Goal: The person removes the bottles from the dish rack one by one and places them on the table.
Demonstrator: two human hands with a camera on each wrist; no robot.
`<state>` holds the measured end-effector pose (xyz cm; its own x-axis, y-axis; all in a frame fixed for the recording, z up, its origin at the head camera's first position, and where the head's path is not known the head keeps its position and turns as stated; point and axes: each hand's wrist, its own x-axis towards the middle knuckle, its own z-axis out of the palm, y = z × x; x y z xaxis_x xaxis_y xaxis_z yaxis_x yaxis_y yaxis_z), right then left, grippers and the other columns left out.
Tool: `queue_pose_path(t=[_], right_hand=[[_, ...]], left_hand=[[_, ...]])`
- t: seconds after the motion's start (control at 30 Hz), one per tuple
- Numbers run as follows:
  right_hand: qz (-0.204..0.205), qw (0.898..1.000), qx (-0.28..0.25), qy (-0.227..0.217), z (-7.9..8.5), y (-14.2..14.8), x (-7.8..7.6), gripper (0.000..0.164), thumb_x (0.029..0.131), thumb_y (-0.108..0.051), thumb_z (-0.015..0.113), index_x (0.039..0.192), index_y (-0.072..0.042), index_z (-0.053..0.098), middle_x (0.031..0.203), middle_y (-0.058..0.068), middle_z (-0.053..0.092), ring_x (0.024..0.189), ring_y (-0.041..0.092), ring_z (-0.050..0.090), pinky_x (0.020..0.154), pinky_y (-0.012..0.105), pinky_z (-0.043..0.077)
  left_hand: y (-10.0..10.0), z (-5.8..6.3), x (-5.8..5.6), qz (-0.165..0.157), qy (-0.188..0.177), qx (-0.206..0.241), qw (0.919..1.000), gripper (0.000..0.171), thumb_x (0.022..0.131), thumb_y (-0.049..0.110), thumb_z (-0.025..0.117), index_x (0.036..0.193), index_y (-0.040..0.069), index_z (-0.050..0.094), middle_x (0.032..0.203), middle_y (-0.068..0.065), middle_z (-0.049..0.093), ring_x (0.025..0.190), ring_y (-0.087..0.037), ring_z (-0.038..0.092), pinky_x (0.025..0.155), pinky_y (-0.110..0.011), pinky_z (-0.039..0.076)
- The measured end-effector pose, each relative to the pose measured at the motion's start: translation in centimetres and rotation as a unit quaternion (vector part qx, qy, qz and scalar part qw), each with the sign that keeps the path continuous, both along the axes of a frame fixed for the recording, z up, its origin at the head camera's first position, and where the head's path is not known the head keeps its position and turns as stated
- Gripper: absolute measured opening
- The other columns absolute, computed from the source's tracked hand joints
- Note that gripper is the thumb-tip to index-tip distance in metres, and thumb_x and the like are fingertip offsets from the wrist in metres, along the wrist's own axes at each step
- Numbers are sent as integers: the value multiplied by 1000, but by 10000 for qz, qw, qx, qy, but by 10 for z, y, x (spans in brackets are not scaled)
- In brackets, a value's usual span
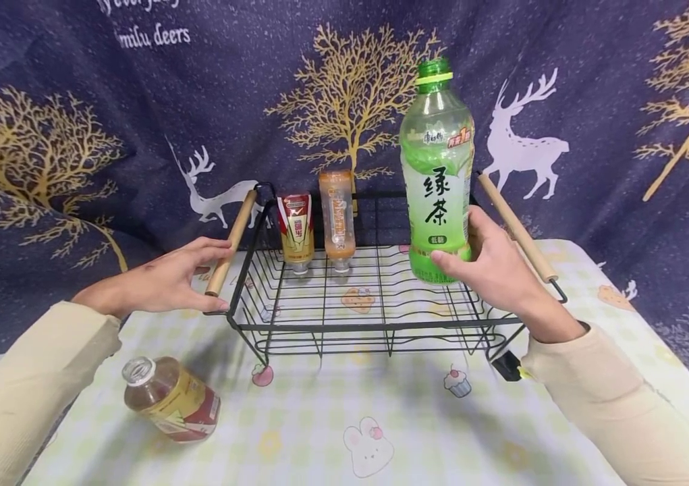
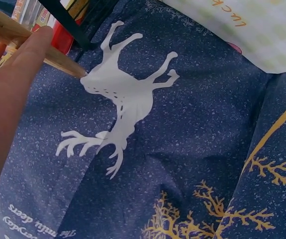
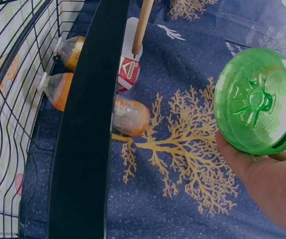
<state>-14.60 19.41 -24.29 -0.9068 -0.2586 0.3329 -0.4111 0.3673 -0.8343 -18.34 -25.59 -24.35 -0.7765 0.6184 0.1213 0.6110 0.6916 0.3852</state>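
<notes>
My right hand (image 1: 496, 263) grips a green tea bottle (image 1: 438, 182) near its base, holding it upright over the right part of a black wire basket (image 1: 332, 328). The bottle's neck shows no cap. In the right wrist view the green bottle base (image 3: 257, 102) faces the camera. My left hand (image 1: 168, 277) touches the basket's left wooden handle (image 1: 231, 243), its fingers nearly straight across it and the thumb by the handle's lower end. Inside the basket at the left, a red and gold bottle (image 1: 297, 229) and an orange-tinted bottle (image 1: 338, 216) stand neck down.
Another red and gold bottle (image 1: 177, 401) is on the checked tablecloth (image 1: 295, 439) in front of the basket, its neck toward the upper left. The basket's right wooden handle (image 1: 517, 226) lies beside my right wrist. A dark blue deer-patterned cloth (image 1: 247, 88) hangs behind.
</notes>
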Motion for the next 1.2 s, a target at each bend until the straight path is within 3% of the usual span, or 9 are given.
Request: queue_pose_path(t=[0.17,0.37,0.43,0.73,1.2], right_hand=[[298,9992,-250,-90,-3,-4,3,66,90,-1,63,146,-2,27,129,21,50,107,23,60,82,23,54],[617,9969,-475,-102,-7,-9,3,76,85,6,67,146,-3,22,130,21,49,112,27,59,88,26,55],[681,9966,-455,-99,-9,-11,3,76,85,6,68,146,-3,23,128,22,51,109,26,61,86,28,56],[702,9968,-308,-214,-16,-16,4,74,85,3,71,143,2,25,125,24,53,107,36,63,85,34,58],[950,9941,-478,-224,-25,-29,4,83,80,3,75,146,-2,25,126,22,55,106,35,63,86,38,58]], left_hand=[[0,2,0,8,121,-118,9999,74,72,26,89,129,-10,59,142,-22,46,122,-35,53,96,-12,35],[2,5,-1,-20,259,-362,9990,75,71,28,90,128,-10,60,141,-23,48,122,-36,53,99,-46,43],[3,6,-2,3,228,-378,9990,75,71,28,90,128,-10,60,141,-23,47,122,-36,52,99,-50,42],[5,7,-4,7,226,-434,9988,78,69,30,91,128,-11,59,142,-23,46,123,-38,51,102,-52,41],[12,12,-3,164,160,-517,9984,90,72,34,90,138,-11,47,143,-25,44,128,-40,46,105,-57,39]])
